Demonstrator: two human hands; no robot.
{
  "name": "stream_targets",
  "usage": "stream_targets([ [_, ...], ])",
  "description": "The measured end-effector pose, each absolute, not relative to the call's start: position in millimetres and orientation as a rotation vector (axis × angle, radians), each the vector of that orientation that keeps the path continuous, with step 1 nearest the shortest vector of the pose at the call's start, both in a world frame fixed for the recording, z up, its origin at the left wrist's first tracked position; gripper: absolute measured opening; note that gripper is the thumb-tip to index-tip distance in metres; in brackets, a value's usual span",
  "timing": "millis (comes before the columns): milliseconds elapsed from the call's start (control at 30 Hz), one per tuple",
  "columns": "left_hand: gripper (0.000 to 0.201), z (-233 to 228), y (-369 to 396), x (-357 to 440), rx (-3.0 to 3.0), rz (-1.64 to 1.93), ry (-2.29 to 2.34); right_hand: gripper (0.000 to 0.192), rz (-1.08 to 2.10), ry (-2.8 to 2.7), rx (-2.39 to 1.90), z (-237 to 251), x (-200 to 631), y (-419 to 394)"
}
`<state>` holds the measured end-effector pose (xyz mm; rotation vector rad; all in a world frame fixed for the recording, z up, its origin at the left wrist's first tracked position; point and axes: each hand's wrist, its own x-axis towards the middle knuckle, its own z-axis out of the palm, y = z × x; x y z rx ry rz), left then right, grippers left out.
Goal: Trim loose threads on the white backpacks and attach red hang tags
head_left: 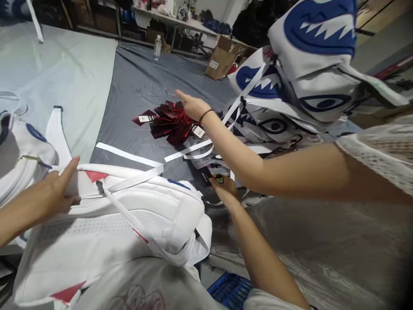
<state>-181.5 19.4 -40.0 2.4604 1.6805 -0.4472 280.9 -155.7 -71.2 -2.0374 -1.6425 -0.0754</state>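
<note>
- Head view: my left hand (60,189) lay open, palm flat, on the white backpack (129,224) at the desk's (135,86) near edge.
- My right hand (224,189) curled over something small beside the backpack; I couldn't tell what.
- A co-worker's hand (192,105) from the right touched the red tags (171,122), fingers extended.

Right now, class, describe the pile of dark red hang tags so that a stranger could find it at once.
Start at the grey sheet covering the work surface. Near its middle, under a co-worker's reaching hand, lies the fanned pile of dark red hang tags. Nothing else nearby is glossy red-black.
</note>
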Motion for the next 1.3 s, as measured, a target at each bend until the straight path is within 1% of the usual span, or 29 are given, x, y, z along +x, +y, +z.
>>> stream_targets([
  [33, 0.088, -34.5, 17.3, -176.6, 2.451, -0.469, 1.682, 0.049, -0.001, -1.594, -1.992, -65.4, 266.3, -157.4],
  [100, 0.092, -23.0, 11.2, -165.5, 2.424, -0.493, 1.683, 0.033, 0.196, -1.520, -1.889, -50.7, 230.8, -155.2],
  [167, 0.098, -14.2, 3.7, -155.5, 2.368, -0.463, 1.709, 0.020, 0.343, -1.557, -1.671, -33.3, 191.5, -145.1],
  [233, 0.102, -9.6, -5.0, -150.5, 2.393, -0.272, 1.747, 0.014, 0.311, -1.706, -1.368, -17.5, 153.5, -128.7],
  [267, 0.098, -8.1, -10.5, -150.3, 2.443, -0.069, 1.755, 0.015, 0.217, -1.805, -1.208, -11.7, 136.2, -119.5],
  [300, 0.088, -6.6, -17.3, -151.3, 2.478, 0.200, 1.748, 0.017, 0.114, -1.889, -1.058, -7.8, 120.2, -110.4],
  [367, 0.060, -2.7, -34.9, -154.8, 2.381, 0.780, 1.628, 0.018, -0.022, -1.991, -0.833, -4.9, 93.2, -95.0],
  [400, 0.049, -0.5, -45.2, -156.2, 2.222, 0.965, 1.508, 0.018, -0.037, -2.024, -0.758, -5.3, 82.3, -89.4],
  [433, 0.044, 1.6, -55.4, -157.0, 2.024, 1.032, 1.350, 0.019, -0.022, -2.054, -0.699, -6.2, 73.1, -85.6],
  [500, 0.041, 4.2, -72.6, -156.9, 1.641, 0.931, 1.022, 0.019, 0.043, -2.101, -0.625, -7.6, 58.9, -82.5],
  [567, 0.033, 3.9, -82.4, -155.4, 1.382, 0.885, 0.882, 0.024, 0.129, -2.074, -0.677, -6.0, 48.2, -83.6],
  [633, 0.028, 1.3, -84.9, -154.5, 1.265, 1.057, 0.939, 0.031, 0.305, -1.958, -0.843, -1.1, 38.8, -85.8],
  [667, 0.028, -0.6, -84.5, -155.0, 1.239, 1.166, 0.984, 0.030, 0.433, -1.909, -0.923, 2.1, 34.6, -86.4],
  [733, 0.030, -5.0, -83.2, -159.2, 1.245, 1.293, 1.026, 0.017, 0.669, -1.886, -1.014, 8.0, 27.7, -85.3],
  [767, 0.031, -7.8, -83.0, -163.5, 1.282, 1.317, 1.035, 0.012, 0.728, -1.915, -1.028, 10.1, 25.4, -83.3],
  [833, 0.034, -15.1, -84.1, -176.6, 1.432, 1.381, 1.115, 0.012, 0.651, -1.989, -1.077, 11.9, 23.5, -76.4],
  [900, 0.045, -26.1, -86.3, -193.2, 1.636, 1.415, 1.348, 0.019, 0.484, -2.098, -1.221, 11.2, 23.3, -66.8],
  [967, 0.065, -40.6, -88.2, -208.6, 1.791, 1.264, 1.612, 0.031, 0.394, -2.310, -1.467, 10.4, 21.8, -56.8],
  [1033, 0.076, -56.5, -89.3, -218.4, 1.815, 0.978, 1.693, 0.037, 0.343, -2.580, -1.717, 12.0, 17.3, -49.2],
  [1067, 0.075, -63.8, -89.6, -220.9, 1.795, 0.864, 1.669, 0.036, 0.310, -2.700, -1.796, 14.1, 13.9, -47.0],
  [1133, 0.068, -75.4, -90.0, -222.5, 1.757, 0.767, 1.614, 0.034, 0.246, -2.880, -1.843, 20.5, 5.8, -47.2],
  [1200, 0.063, -82.4, -90.4, -222.2, 1.767, 0.791, 1.607, 0.032, 0.216, -2.979, -1.803, 27.5, -2.4, -53.1],
  [1300, 0.063, -86.9, -91.6, -223.1, 1.820, 0.859, 1.593, 0.035, 0.171, -3.013, -1.767, 32.3, -12.6, -63.8],
])
